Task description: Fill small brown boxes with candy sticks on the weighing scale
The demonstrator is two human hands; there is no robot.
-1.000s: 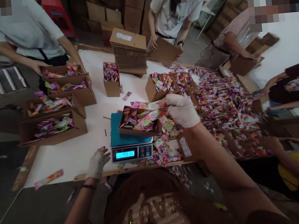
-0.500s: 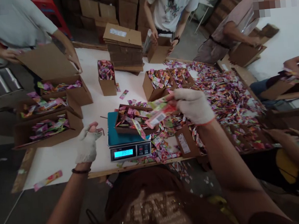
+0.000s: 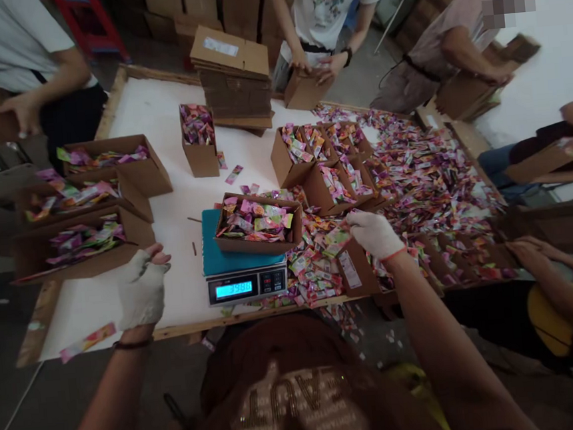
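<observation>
My left hand (image 3: 142, 288), in a white glove with bare fingertips, hovers over the table's left front with fingers loosely bent and nothing visible in them. My right hand (image 3: 376, 232), also gloved, is low over the loose pile right of the scale, its fingertips closed at a green packet (image 3: 336, 241). A small open carton (image 3: 259, 245) filled with colourful packets sits on the teal plate of a digital scale (image 3: 247, 285), whose blue display is lit. Loose packets (image 3: 311, 273) lie between the carton and my right hand.
Three filled cartons (image 3: 87, 259) stand at left, and a tall one (image 3: 201, 159) behind the scale. Flattened cartons (image 3: 233, 89) are stacked at the back. More filled cartons (image 3: 322, 198) border a big packet heap (image 3: 433, 169). Several co-workers handle boxes around the white table (image 3: 152, 113).
My right hand has moved from over the carton to the pile at its right, and the packets it held there are gone from it. My left hand has shifted left and down. The scale reading changed.
</observation>
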